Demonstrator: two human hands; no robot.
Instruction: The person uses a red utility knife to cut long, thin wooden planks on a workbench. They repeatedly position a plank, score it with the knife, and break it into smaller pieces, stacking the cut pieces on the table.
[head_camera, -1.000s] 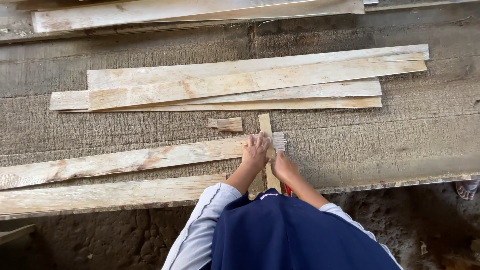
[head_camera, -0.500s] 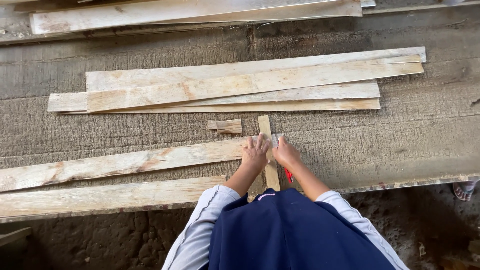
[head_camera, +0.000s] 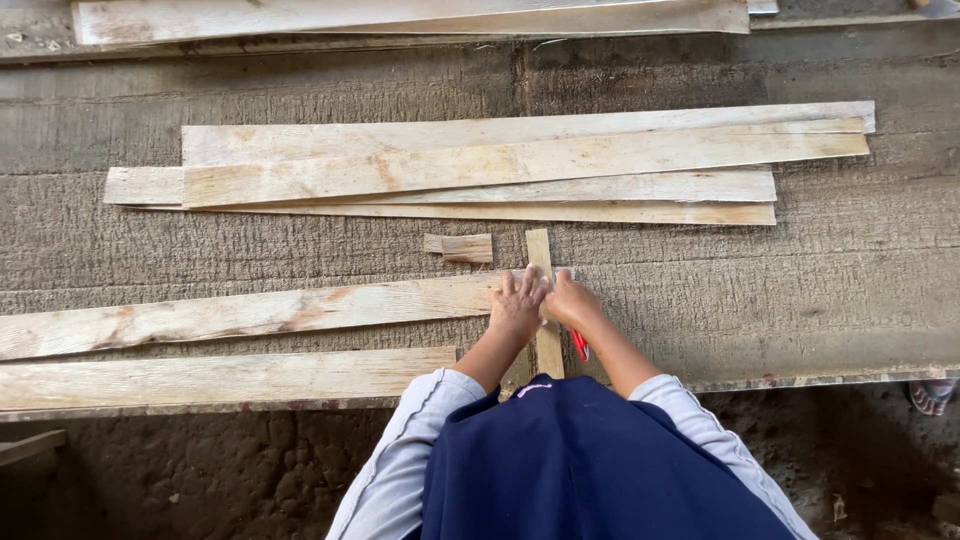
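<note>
The rough grey bench (head_camera: 800, 290) ran across the whole view, its boards lying left to right. A stack of long pale planks (head_camera: 520, 165) lay on it well beyond the hands, and two more long planks (head_camera: 230, 315) lay at the near left, the upper one ending at the hands. A narrow wooden strip (head_camera: 541, 255) lay crosswise to all of these, its long axis running straight away from the person, passing under both hands and off the bench's near edge. The left hand (head_camera: 517, 305) pressed flat, fingers spread, where the plank's end met the strip. The right hand (head_camera: 568, 300) sat touching it on the strip's right side, closed around a red-handled tool (head_camera: 579, 345) whose working end was hidden. A short offcut (head_camera: 460, 247) lay just left of the strip's far end. No packages, labels or signs showed.
</note>
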